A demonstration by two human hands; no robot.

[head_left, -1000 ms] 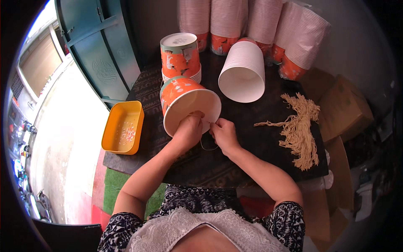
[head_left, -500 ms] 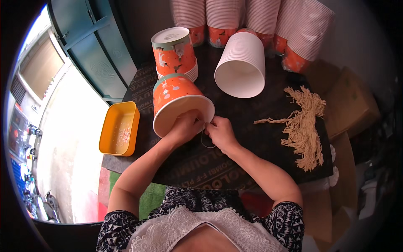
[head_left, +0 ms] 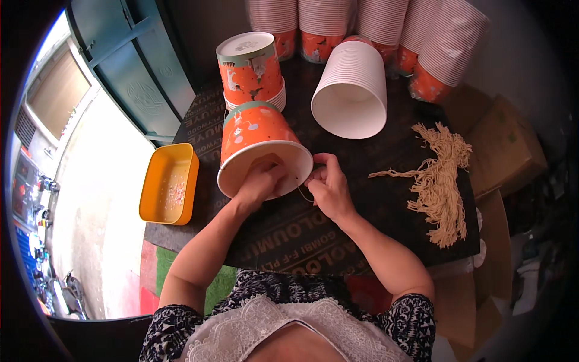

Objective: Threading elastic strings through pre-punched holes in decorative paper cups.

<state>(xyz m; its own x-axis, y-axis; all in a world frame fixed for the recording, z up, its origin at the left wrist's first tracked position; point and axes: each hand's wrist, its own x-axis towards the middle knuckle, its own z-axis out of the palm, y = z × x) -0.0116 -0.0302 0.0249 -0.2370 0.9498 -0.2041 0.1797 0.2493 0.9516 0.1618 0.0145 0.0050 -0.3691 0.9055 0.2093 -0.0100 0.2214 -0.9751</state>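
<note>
An orange paper bucket (head_left: 259,130) with a green base band and white rim lies tipped, its mouth toward me. My left hand (head_left: 262,181) reaches inside it, fingers curled near the lower right wall; what they grip is hidden. Just outside the rim on the right, my right hand (head_left: 329,187) has its fingers pinched together. A thin pale string (head_left: 303,195) runs from the rim down to that hand. The fingertips of the right hand are partly hidden.
Behind stands an upside-down orange bucket stack (head_left: 250,72). A white-walled bucket stack (head_left: 350,99) lies with its mouth toward me. Wrapped bucket stacks (head_left: 325,27) line the back. A yellow tray (head_left: 151,181) holds tiny bits at left; a beige string bundle (head_left: 443,181) lies right.
My right hand has moved slightly right, away from the bucket's rim, with the string between. The left hand stays inside the bucket, which has shifted slightly.
</note>
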